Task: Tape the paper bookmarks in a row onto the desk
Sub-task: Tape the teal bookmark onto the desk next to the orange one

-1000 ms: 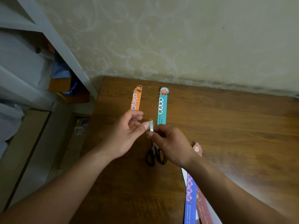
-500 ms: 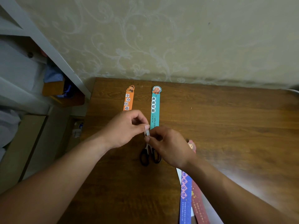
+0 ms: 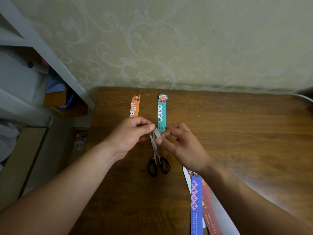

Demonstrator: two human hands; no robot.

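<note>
We had two bookmarks lying side by side at the far end of the table (image 3: 237,133): the orange bookmark (image 3: 135,106) on the left and the teal bookmark (image 3: 162,114) near it, a gap between them. Whether either was already fastened we could not tell. Over the teal one's lower end, our left hand (image 3: 133,133) and right hand (image 3: 183,145) each pinched one end of a short piece of clear tape (image 3: 156,134), both grips narrow, thumb against fingertip. The scissors (image 3: 158,161) lay under our hands, handles toward us. By our right forearm the blue bookmark (image 3: 196,204) and red bookmark (image 3: 209,209) lay in a pile, untaped. We judged the task less than half done: this piece to press down, then the pile to lay out and tape.
</note>
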